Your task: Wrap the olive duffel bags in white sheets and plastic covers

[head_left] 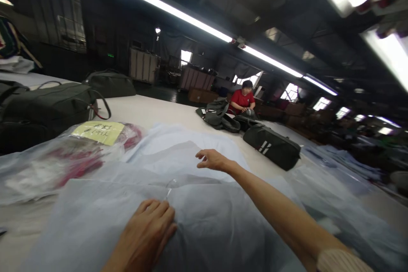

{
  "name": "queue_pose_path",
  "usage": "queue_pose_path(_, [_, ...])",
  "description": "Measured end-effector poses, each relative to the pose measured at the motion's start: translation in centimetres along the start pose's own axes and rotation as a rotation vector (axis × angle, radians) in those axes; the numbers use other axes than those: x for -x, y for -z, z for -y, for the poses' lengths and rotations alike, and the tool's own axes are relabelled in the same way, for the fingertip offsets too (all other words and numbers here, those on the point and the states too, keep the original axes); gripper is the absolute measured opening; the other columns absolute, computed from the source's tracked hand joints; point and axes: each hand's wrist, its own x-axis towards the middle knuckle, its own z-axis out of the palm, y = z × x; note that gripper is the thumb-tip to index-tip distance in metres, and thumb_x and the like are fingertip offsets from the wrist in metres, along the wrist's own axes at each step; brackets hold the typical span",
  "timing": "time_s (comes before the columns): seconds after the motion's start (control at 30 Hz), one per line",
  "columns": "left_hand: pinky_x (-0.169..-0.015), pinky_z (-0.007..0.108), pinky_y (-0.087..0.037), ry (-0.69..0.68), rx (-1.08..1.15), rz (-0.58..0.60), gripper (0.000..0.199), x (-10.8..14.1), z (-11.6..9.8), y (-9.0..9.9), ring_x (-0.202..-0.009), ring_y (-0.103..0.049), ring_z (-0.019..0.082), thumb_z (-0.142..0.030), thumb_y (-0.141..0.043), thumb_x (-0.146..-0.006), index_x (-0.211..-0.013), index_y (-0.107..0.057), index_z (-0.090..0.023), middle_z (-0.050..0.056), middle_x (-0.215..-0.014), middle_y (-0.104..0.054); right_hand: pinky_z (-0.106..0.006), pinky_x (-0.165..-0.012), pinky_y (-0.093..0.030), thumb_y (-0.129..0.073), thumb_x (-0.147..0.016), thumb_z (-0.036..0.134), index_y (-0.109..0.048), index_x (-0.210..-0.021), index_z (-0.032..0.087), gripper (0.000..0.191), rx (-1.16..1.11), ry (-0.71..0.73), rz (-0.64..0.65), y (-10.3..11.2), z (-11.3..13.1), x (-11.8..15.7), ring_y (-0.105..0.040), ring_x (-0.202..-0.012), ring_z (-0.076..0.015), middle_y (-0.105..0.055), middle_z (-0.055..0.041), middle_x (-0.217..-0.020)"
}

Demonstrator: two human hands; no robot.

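Observation:
A large translucent, pale-blue plastic bag (204, 208) spreads across the table right in front of me, its upper edge partly raised. My left hand (149, 225) rests on the near part of this bag, fingers curled together and gripping the plastic beside a small clear loop or tab (172, 184). Farther forward, my right hand (212, 160) hovers over the bag's far part with fingers bent and apart, holding nothing. Something darker shows faintly through the plastic below, but its kind is hidden.
At left lie dark bags (47, 106) and a clear bag of red and white items (79, 157) under a yellow handwritten note (98, 131). Ahead right, a dark duffel bag (270, 144) lies on the white table (153, 110). A person in red (241, 100) works beyond.

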Motion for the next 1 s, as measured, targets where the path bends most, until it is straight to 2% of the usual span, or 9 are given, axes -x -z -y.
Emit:
queue_pose_path(0.1, [-0.075,0.036,-0.039,0.005,-0.034,0.014,0.01,-1.2,-1.8,0.0,-0.074,-0.059,0.02,-0.016,-0.054,-0.086,-0.081,-0.057,-0.024,-0.001,-0.081,-0.062,-0.032,-0.084,-0.051,-0.067,-0.078,0.039,-0.065,-0.115,0.022,0.041,-0.112,-0.093,-0.055,3.0,-3.9,6.3,-0.065,-0.096,-0.0198,-0.069,-0.0066,-0.11])
queue_pose_path(0.23, [-0.08,0.036,-0.044,-0.133,0.012,-0.038,0.015,-5.0,-6.7,-1.3,-0.088,-0.062,0.022,-0.016,-0.056,-0.084,-0.096,-0.06,-0.025,0.003,-0.1,-0.067,-0.036,-0.094,-0.047,-0.068,-0.075,0.051,-0.063,-0.12,0.02,0.055,-0.28,-0.237,0.042,5.3,-8.4,14.2,-0.062,-0.107,-0.0233,-0.067,-0.0098,-0.119])
queue_pose_path(0.3, [-0.089,0.04,-0.045,-0.154,0.02,-0.024,0.027,-7.6,-9.5,-2.4,-0.102,-0.061,0.025,-0.017,-0.059,-0.083,-0.109,-0.059,-0.023,0.007,-0.115,-0.065,-0.034,-0.09,-0.048,-0.07,-0.073,0.051,-0.063,-0.121,0.019,0.058,-0.328,-0.264,0.048,5.3,-10.2,16.4,-0.063,-0.102,-0.0225,-0.068,-0.0091,-0.113])
queue_pose_path(0.43, [-0.103,0.049,-0.037,0.006,0.049,0.159,0.037,-12.7,-13.0,-4.3,-0.118,-0.054,0.03,-0.02,-0.057,-0.087,-0.124,-0.055,-0.015,0.015,-0.126,-0.061,-0.026,-0.076,-0.048,-0.078,-0.063,0.039,-0.067,-0.112,0.018,0.054,-0.417,-0.234,-0.022,4.0,-12.9,17.6,-0.064,-0.081,-0.0161,-0.07,-0.0014,-0.088])
queue_pose_path(0.57, [-0.094,0.044,-0.041,0.118,0.184,0.317,0.031,-15.9,-13.1,-5.7,-0.105,-0.059,0.029,-0.028,-0.051,-0.09,-0.115,-0.06,-0.013,0.014,-0.109,-0.066,-0.027,-0.072,-0.048,-0.078,-0.061,0.031,-0.07,-0.105,0.018,0.047,-0.346,-0.24,-0.166,2.8,-13.9,17.7,-0.063,-0.076,-0.016,-0.07,-0.0004,-0.083])
queue_pose_path(0.73, [-0.075,0.032,-0.043,0.215,0.273,0.365,0.02,-17.3,-11.6,-7.1,-0.087,-0.062,0.022,-0.032,-0.051,-0.084,-0.093,-0.064,-0.019,0.006,-0.089,-0.067,-0.035,-0.097,-0.045,-0.068,-0.072,0.031,-0.068,-0.108,0.02,0.037,-0.224,-0.222,-0.613,2.8,-16.6,21.8,-0.063,-0.102,-0.0209,-0.07,-0.0061,-0.108])
queue_pose_path(0.8, [-0.069,0.03,-0.042,0.264,0.323,0.383,0.02,-17.6,-11.2,-7.6,-0.078,-0.062,0.02,-0.034,-0.05,-0.082,-0.089,-0.063,-0.019,0.003,-0.081,-0.066,-0.036,-0.097,-0.045,-0.061,-0.077,0.034,-0.068,-0.105,0.019,0.033,-0.261,-0.333,-0.763,2.4,-19.7,25.2,-0.064,-0.102,-0.0222,-0.07,-0.0074,-0.108])
queue_pose_path(0.87, [-0.065,0.028,-0.041,0.304,0.384,0.394,0.02,-17.7,-11.0,-8.0,-0.073,-0.061,0.018,-0.035,-0.05,-0.08,-0.085,-0.062,-0.02,0.0,-0.076,-0.065,-0.037,-0.093,-0.048,-0.057,-0.079,0.039,-0.069,-0.099,0.02,0.03,-0.313,-0.515,-0.839,1.6,-24.0,29.7,-0.065,-0.098,-0.0248,-0.072,-0.0083,-0.104])
queue_pose_path(1.0, [-0.066,0.029,-0.041,0.347,0.509,0.404,0.019,-18.0,-11.1,-8.3,-0.071,-0.06,0.019,-0.038,-0.05,-0.076,-0.074,-0.059,-0.021,-0.001,-0.07,-0.064,-0.043,-0.09,-0.048,-0.062,-0.069,0.034,-0.07,-0.078,0.023,0.017,-0.371,-0.862,-0.805,-1.7,-32.5,38.7,-0.067,-0.095,-0.0328,-0.074,-0.0114,-0.094])
